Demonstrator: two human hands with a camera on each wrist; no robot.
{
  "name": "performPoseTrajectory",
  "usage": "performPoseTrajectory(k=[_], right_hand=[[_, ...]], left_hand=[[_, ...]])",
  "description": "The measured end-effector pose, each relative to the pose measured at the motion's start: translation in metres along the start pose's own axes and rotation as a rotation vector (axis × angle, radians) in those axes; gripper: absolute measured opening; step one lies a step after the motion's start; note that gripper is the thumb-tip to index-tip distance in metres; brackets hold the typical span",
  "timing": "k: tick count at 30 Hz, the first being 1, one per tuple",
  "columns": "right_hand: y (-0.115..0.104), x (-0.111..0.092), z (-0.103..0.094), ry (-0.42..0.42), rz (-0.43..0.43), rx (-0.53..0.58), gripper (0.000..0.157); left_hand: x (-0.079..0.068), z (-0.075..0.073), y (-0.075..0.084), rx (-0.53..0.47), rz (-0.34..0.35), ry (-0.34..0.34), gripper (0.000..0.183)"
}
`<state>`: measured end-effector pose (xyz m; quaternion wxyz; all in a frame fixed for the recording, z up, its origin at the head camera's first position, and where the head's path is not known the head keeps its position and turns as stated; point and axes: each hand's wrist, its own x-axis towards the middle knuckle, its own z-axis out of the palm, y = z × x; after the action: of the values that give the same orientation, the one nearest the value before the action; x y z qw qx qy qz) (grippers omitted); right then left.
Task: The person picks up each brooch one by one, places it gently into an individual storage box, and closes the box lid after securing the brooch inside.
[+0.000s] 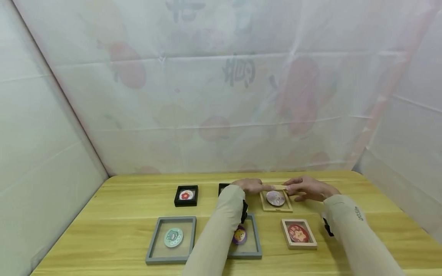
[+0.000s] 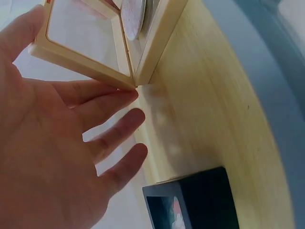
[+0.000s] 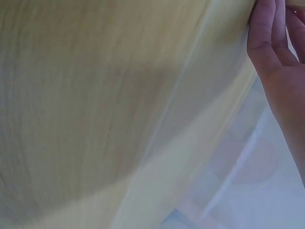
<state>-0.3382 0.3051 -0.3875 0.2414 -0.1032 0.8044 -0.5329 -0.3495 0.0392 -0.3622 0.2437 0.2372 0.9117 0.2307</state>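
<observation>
In the head view a light wooden display frame (image 1: pixel 277 210) stands hinged apart at the back right of the table, its lid (image 2: pixel 81 65) raised. Inside the lower half lies a round pinkish-purple badge (image 1: pixel 275 198). My left hand (image 1: pixel 251 185) holds the lid's left side, thumb at its top edge and index and middle fingers near the hinge corner; the other fingers extend loosely. My right hand (image 1: pixel 309 188) grips the lid's right end with thumb and fingers. In the right wrist view the right hand (image 3: pixel 281 62) shows only at the upper right edge.
A small black frame (image 1: pixel 176 202) with a flower badge stands back left; another black frame (image 2: pixel 209 200) is beside my left hand. Two grey frames (image 1: pixel 153 240) (image 1: pixel 256 237) with badges lie in front, one partly behind my left sleeve. A pale frame (image 1: pixel 304 246) with a red badge lies front right.
</observation>
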Motion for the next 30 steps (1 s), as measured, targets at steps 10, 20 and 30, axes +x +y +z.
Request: performPoseTrajectory(k=[10, 20, 30], right_hand=[[-0.004, 0.002, 0.003, -0.047, 0.055, -0.064, 0.08], [-0.005, 0.0, -0.001, -0.065, 0.036, -0.192, 0.086], [-0.006, 0.0, -0.004, -0.053, 0.001, -0.277, 0.088]], left_hand=[[-0.002, 0.0, -0.003, 0.034, 0.008, -0.014, 0.078], [0.001, 0.005, 0.002, 0.044, -0.009, -0.046, 0.078], [-0.004, 0.004, 0.009, 0.075, -0.031, -0.062, 0.074]])
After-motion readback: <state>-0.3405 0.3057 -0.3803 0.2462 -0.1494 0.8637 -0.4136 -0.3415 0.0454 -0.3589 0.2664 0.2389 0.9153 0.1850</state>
